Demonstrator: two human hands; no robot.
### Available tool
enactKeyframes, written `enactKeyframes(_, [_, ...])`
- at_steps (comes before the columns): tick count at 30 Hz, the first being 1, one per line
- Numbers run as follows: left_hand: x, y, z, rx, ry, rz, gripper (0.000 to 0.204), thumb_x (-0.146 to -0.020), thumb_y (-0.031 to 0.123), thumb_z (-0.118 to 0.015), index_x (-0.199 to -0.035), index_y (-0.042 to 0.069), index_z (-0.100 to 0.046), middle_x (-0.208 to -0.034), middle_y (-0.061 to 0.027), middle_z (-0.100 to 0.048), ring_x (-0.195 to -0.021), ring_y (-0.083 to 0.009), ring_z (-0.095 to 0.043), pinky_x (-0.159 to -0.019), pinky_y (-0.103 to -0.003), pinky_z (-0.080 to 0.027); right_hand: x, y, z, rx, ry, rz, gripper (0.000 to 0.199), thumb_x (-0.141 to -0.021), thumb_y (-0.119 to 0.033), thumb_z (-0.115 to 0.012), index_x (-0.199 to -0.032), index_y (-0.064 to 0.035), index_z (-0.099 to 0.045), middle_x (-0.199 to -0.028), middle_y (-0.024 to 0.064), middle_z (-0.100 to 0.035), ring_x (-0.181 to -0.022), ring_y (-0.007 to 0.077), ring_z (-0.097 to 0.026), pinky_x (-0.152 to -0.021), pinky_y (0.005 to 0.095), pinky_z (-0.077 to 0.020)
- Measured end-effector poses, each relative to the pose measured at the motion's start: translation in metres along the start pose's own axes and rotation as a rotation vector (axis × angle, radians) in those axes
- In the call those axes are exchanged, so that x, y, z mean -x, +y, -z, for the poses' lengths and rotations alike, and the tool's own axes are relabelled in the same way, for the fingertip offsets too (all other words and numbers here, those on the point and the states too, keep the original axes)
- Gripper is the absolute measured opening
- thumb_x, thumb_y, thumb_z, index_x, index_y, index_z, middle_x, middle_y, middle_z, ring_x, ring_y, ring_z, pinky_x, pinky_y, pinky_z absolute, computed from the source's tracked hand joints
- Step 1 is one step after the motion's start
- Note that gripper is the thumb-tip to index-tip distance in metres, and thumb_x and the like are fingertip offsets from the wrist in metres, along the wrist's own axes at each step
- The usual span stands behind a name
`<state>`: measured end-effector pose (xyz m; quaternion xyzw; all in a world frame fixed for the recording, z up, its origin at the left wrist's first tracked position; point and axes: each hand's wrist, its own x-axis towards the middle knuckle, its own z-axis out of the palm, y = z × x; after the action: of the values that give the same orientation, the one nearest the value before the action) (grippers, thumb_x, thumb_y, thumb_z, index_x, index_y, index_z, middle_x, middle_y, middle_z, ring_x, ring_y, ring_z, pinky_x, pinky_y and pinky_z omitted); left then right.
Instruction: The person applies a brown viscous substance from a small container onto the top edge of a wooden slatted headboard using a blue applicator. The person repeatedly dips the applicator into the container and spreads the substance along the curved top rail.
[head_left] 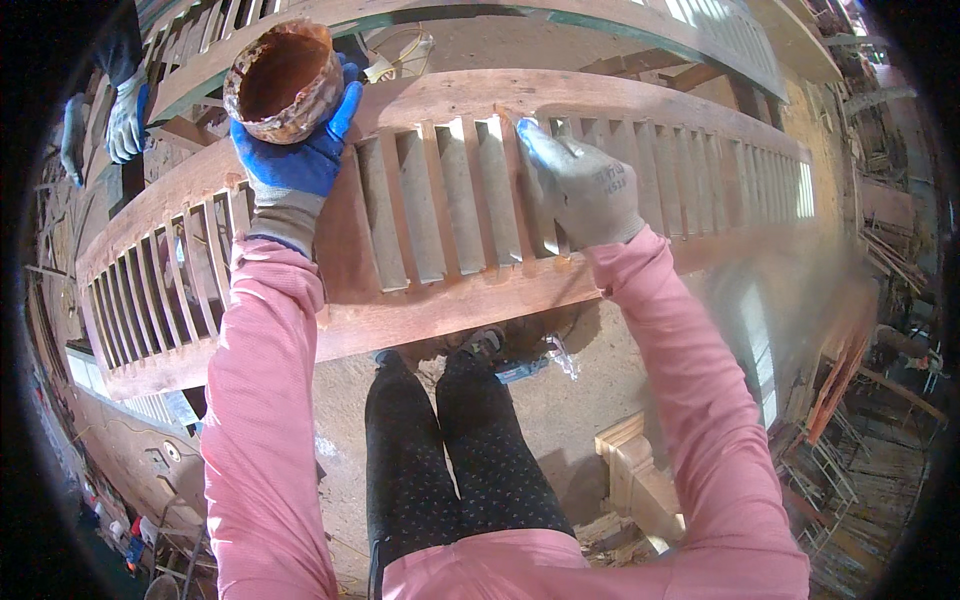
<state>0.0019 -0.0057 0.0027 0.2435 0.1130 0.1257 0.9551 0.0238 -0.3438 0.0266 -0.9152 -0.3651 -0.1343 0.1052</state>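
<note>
My left hand (290, 170), in a white glove with a blue palm, holds up a crusted round pot (300, 124) with reddish-brown stuff inside. Below it lies a long wooden louvred panel (440, 98), its slats set between two rails. On the far rail, right of the pot, my right hand (592, 195) is closed in a similar glove, blue at the fingertips. The fingertips press at the slat ends, beside a darker brown smear. Whatever they may pinch is hidden.
Another person's gloved hands (126, 118) are at the far left, by a second slatted panel (460, 14). A wooden block piece (640, 470) stands on the floor at my lower right. Timber strips (845, 350) and scraps lie along the right side.
</note>
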Motion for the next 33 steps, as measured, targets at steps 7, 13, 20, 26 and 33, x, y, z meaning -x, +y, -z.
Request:
enactKeyframes(7, [-0.006, 0.001, 0.015, 0.139, -0.171, 0.071, 0.081, -0.099, 0.056, -0.049, -0.159, 0.002, -0.036, -0.159, -0.0280, -0.042, -0.146, -0.0479, -0.042, -0.119, -0.064, -0.041, -0.007, 0.016, -0.014, -0.018, 0.171, 0.087, 0.042, -0.091, -0.020, -0.067, -0.133, -0.0164, -0.069, -0.106, 0.0104, -0.076, -0.087, 0.0279, -0.075, -0.069, 0.0400, -0.0608])
enactKeyframes(13, [0.003, 0.005, 0.001, -0.043, 0.015, -0.026, 0.083, -0.099, 0.057, -0.049, -0.159, 0.003, -0.035, -0.159, -0.0277, -0.042, -0.146, -0.0491, -0.042, -0.119, -0.065, -0.041, -0.010, 0.003, 0.000, -0.071, 0.053, 0.127, 0.038, -0.094, -0.019, -0.064, -0.131, -0.0168, -0.071, -0.112, 0.0104, -0.077, -0.092, 0.0264, -0.076, -0.072, 0.0386, -0.0616])
enactKeyframes(20, [0.001, 0.001, 0.001, -0.028, -0.010, -0.023, 0.082, -0.099, 0.057, -0.048, -0.160, 0.004, -0.035, -0.160, -0.0270, -0.040, -0.146, -0.0499, -0.041, -0.120, -0.065, -0.040, -0.008, 0.003, 0.005, -0.045, 0.028, 0.042, 0.040, -0.095, -0.016, -0.062, -0.134, -0.0160, -0.068, -0.104, 0.0093, -0.076, -0.089, 0.0300, -0.074, -0.073, 0.0406, -0.0605])
enactKeyframes(26, [0.003, 0.004, -0.001, -0.018, 0.017, -0.020, 0.080, -0.099, 0.056, -0.048, -0.160, 0.005, -0.035, -0.161, -0.0265, -0.039, -0.147, -0.0505, -0.040, -0.121, -0.065, -0.038, 0.001, -0.013, 0.017, -0.163, -0.045, -0.057, 0.035, -0.096, -0.016, -0.064, -0.129, -0.0152, -0.072, -0.104, 0.0085, -0.077, -0.090, 0.0283, -0.075, -0.075, 0.0405, -0.0610])
enactKeyframes(33, [0.002, 0.002, -0.006, -0.040, 0.019, -0.009, 0.080, -0.099, 0.057, -0.048, -0.160, 0.006, -0.036, -0.161, -0.0256, -0.039, -0.147, -0.0503, -0.039, -0.120, -0.066, -0.038, -0.019, -0.005, -0.019, -0.047, 0.223, 0.144, 0.029, -0.096, -0.015, -0.065, -0.122, -0.0113, -0.076, -0.114, 0.0079, -0.078, -0.097, 0.0265, -0.077, -0.080, 0.0370, -0.0623])
